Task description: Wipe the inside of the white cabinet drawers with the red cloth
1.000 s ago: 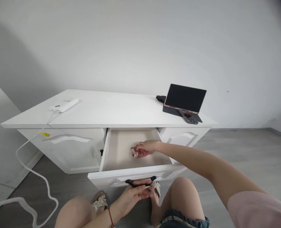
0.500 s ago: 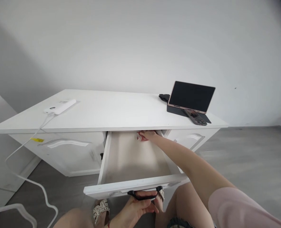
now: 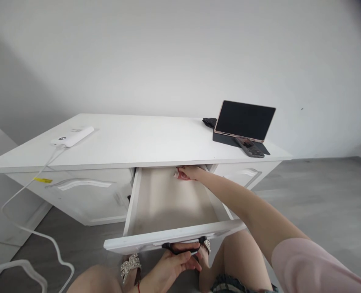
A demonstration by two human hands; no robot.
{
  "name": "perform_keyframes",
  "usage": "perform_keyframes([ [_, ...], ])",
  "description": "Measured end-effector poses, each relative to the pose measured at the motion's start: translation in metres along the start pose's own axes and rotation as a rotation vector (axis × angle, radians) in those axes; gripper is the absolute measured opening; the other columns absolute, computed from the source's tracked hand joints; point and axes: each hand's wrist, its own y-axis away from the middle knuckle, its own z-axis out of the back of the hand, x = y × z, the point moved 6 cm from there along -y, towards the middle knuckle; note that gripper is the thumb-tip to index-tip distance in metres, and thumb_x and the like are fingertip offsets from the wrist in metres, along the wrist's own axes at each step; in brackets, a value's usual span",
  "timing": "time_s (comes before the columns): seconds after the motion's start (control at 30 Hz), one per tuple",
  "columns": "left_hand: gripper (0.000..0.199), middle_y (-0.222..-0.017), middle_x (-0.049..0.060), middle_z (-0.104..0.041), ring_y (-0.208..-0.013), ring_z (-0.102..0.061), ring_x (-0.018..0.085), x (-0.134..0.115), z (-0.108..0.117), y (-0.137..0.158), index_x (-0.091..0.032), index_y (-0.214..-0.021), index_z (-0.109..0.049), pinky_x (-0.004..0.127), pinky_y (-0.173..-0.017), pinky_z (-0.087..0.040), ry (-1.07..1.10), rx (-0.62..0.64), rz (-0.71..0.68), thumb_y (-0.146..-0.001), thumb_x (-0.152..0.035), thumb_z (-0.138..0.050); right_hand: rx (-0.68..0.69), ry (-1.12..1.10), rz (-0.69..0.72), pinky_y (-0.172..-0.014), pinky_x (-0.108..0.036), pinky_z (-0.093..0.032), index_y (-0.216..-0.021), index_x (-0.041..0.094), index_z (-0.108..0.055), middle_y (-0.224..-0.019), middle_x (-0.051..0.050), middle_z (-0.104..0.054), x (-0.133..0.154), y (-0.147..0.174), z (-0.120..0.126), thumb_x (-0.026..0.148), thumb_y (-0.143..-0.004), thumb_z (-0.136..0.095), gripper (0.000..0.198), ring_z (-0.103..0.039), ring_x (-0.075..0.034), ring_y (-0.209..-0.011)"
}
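White panelled cabinet [image 3: 131,140] against the wall | white box-shaped drawer [image 3: 168,203] out, that's done! | left hand [image 3: 174,267] curls through the near, curved black handle [image 3: 177,250] | right hand [image 3: 192,171] grips a small red-and-white item [image 3: 182,175], material unclear, inside at the far end; release not yet made

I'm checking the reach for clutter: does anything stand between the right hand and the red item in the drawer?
Nothing visible does. The right hand is directly on the red item, near the back of the open drawer, hiding part of that item.
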Motion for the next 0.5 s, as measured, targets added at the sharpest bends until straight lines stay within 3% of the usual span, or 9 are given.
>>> perform_keyframes([
  [0.17,0.032,-0.096,0.013,-0.076,-0.080,-0.070,0.023,0.004,0.006,-0.001,-0.015,-0.099,-0.078,0.041,-0.089,-0.048,-0.044,-0.010,0.004,-0.076,-0.035,-0.077,0.117,0.078,0.107,-0.090,-0.041,-0.049,-0.142,0.023,-0.047,-0.133,-0.016,-0.058,0.006,0.027,-0.010,0.005,-0.056,-0.075,0.092,-0.059,-0.035,-0.115],
  [0.5,0.036,-0.102,0.016,-0.075,-0.086,-0.069,0.023,0.007,0.010,0.000,-0.012,-0.107,-0.075,0.042,-0.096,-0.042,-0.086,-0.006,0.013,-0.079,-0.035,-0.074,0.284,0.146,0.204,-0.071,-0.030,-0.048,-0.137,0.027,-0.049,-0.126,-0.011,-0.062,0.029,0.079,-0.041,0.011,-0.057,-0.074,0.085,-0.065,-0.029,-0.100],
])
